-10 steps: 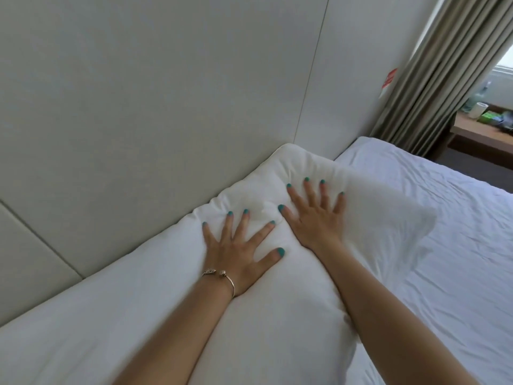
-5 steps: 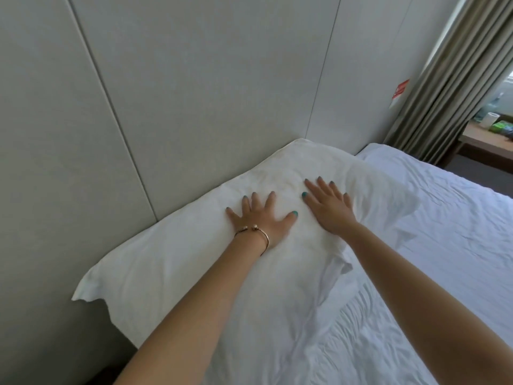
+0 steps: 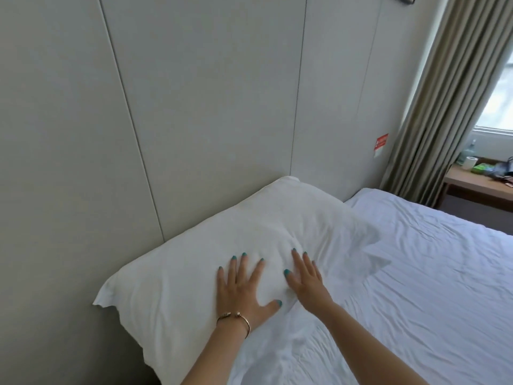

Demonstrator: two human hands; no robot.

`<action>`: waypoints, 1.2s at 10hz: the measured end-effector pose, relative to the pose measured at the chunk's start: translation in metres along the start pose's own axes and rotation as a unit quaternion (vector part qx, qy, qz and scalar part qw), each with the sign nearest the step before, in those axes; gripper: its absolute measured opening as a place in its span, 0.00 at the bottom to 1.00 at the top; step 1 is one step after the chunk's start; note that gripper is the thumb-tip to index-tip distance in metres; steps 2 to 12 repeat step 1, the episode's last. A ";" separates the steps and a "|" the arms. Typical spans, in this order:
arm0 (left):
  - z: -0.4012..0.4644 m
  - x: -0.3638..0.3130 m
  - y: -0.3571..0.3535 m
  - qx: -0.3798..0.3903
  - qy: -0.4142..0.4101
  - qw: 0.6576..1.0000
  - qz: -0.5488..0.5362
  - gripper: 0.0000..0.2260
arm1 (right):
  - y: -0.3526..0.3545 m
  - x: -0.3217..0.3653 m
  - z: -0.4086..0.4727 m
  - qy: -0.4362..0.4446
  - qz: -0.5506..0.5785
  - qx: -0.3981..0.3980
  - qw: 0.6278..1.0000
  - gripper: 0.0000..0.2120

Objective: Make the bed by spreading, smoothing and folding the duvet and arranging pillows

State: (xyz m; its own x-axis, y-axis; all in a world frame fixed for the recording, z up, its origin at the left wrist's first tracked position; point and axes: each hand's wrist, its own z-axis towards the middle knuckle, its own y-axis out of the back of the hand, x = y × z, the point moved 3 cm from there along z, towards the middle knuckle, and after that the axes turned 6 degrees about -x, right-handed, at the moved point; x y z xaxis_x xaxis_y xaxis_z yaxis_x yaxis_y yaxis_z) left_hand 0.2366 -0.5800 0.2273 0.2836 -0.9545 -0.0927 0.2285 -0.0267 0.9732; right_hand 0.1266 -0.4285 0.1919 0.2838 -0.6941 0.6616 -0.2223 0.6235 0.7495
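A white pillow (image 3: 200, 262) lies along the grey padded headboard wall (image 3: 194, 107) at the head of the bed. My left hand (image 3: 244, 290), with a gold bracelet on the wrist, rests flat on the pillow's near middle with fingers spread. Just to its right, my right hand (image 3: 305, 279) presses flat on the pillow too, fingers together and pointing toward the wall. A wrinkled white duvet (image 3: 416, 273) covers the bed to the right of the pillow. Neither hand holds anything.
Beige curtains (image 3: 444, 107) hang at the right beside a window. A wooden desk (image 3: 477, 184) with a cup and small items stands beyond the bed's far side. A red sticker (image 3: 381, 141) is on the wall panel. The pillow's left corner overhangs the bed edge.
Both hands have slid back along the pillow toward me, staying flat. The view has pulled back and up, so more wall, the window and more of the bed show.
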 end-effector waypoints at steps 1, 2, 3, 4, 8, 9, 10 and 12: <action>-0.045 -0.019 -0.013 -0.050 -0.071 0.996 -0.019 0.47 | -0.009 -0.035 -0.048 -0.020 0.001 0.069 0.997 0.40; -0.045 -0.019 -0.013 -0.050 -0.071 0.996 -0.019 0.47 | -0.009 -0.035 -0.048 -0.020 0.001 0.069 0.997 0.40; -0.045 -0.019 -0.013 -0.050 -0.071 0.996 -0.019 0.47 | -0.009 -0.035 -0.048 -0.020 0.001 0.069 0.997 0.40; -0.045 -0.019 -0.013 -0.050 -0.071 0.996 -0.019 0.47 | -0.009 -0.035 -0.048 -0.020 0.001 0.069 0.997 0.40; -0.045 -0.019 -0.013 -0.050 -0.071 0.996 -0.019 0.47 | -0.009 -0.035 -0.048 -0.020 0.001 0.069 0.997 0.40; -0.045 -0.019 -0.013 -0.050 -0.071 0.996 -0.019 0.47 | -0.009 -0.035 -0.048 -0.020 0.001 0.069 0.997 0.40; -0.045 -0.019 -0.013 -0.050 -0.071 0.996 -0.019 0.47 | -0.009 -0.035 -0.048 -0.020 0.001 0.069 0.997 0.40; -0.045 -0.019 -0.013 -0.050 -0.071 0.996 -0.019 0.47 | -0.009 -0.035 -0.048 -0.020 0.001 0.069 0.997 0.40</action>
